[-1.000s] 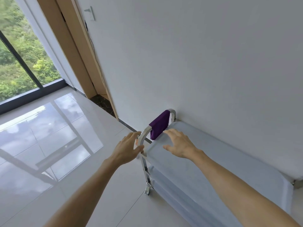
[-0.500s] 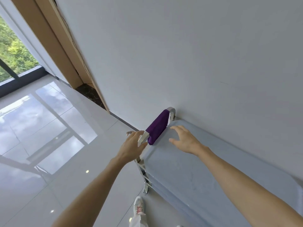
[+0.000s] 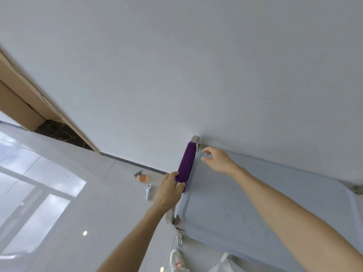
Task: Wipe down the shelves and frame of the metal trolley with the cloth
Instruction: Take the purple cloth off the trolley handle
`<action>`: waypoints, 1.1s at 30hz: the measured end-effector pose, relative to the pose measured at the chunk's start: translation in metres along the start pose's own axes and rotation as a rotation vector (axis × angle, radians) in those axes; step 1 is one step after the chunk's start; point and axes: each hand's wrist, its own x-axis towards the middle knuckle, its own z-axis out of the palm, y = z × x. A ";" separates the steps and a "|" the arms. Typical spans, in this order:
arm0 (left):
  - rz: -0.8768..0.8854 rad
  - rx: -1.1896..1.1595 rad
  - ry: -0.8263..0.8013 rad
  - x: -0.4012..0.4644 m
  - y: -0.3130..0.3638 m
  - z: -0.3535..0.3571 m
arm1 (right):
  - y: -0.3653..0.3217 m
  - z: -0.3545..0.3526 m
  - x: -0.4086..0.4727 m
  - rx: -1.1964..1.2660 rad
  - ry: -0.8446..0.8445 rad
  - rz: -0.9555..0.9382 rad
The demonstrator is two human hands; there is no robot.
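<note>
The person is closing in on the purple cloth [image 3: 186, 164], which is hanging over the trolley handle [image 3: 195, 138] at the end of the metal trolley [image 3: 225, 209], at about 12 o'clock from the left hand. A second ago both hands were hovering short of the handle; now the left hand [image 3: 169, 191] is gripping the cloth's near end, thumb and fingers curling round it and the bar beneath. The right hand [image 3: 217, 160] is reaching past the cloth's far end, at about 2 o'clock from the left hand, with fingers loosely bent and apparently holding nothing; whether it is touching the shelf edge cannot be told. The camera has also been tipping down, so an orange spray bottle [image 3: 141, 177] and a white object [image 3: 148, 192] are now showing on the floor [image 3: 59, 193] at about 9 o'clock from the left hand. By the look of it, wiping is not yet beginning: the cloth is only just being taken up.
</note>
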 end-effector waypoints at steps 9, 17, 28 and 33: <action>-0.104 -0.046 0.059 0.024 -0.006 0.010 | -0.030 0.011 0.059 -0.011 -0.067 -0.016; -0.209 -0.011 0.140 0.033 0.000 0.020 | -0.024 0.029 0.081 0.026 -0.037 0.035; -0.071 -0.123 0.217 0.024 0.001 0.009 | 0.004 0.003 0.057 0.222 0.044 -0.034; 0.034 -0.196 0.269 0.020 0.005 -0.008 | 0.018 -0.030 0.013 0.294 0.012 -0.139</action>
